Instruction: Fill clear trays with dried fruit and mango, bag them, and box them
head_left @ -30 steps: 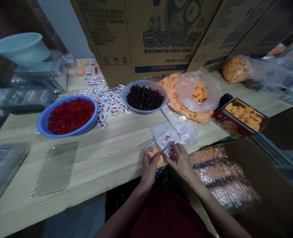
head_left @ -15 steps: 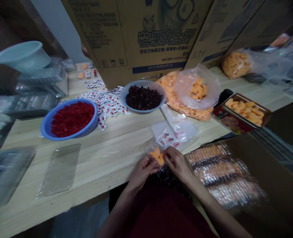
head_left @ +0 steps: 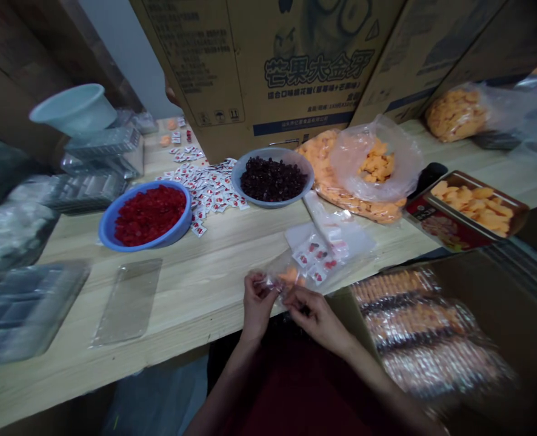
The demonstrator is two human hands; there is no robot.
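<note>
At the table's front edge, a small clear plastic bag (head_left: 276, 266) is pinched between my two hands. Orange candy pieces (head_left: 292, 277) show inside it. My left hand (head_left: 258, 303) is closed with its fingertips on the bag's near left edge. My right hand (head_left: 311, 312) grips the same edge a little further right, thumb and forefinger together. Just beyond lie several small white printed packets (head_left: 317, 257) with red pieces, in or under clear plastic film. Part of the bag is hidden behind my fingers.
A blue bowl of red candy (head_left: 182, 209), a bowl of dark candy (head_left: 275, 181) and scattered packets (head_left: 214, 188) stand behind. Right are a large orange candy bag (head_left: 350, 194), a tin (head_left: 441, 230) and a carton of wrapped packs (head_left: 409, 324). Clear trays (head_left: 27, 309) lie left.
My hands have moved from beside the orange pieces to the bag's near edge, and the bag now lies further from me. The view has shifted slightly left.
</note>
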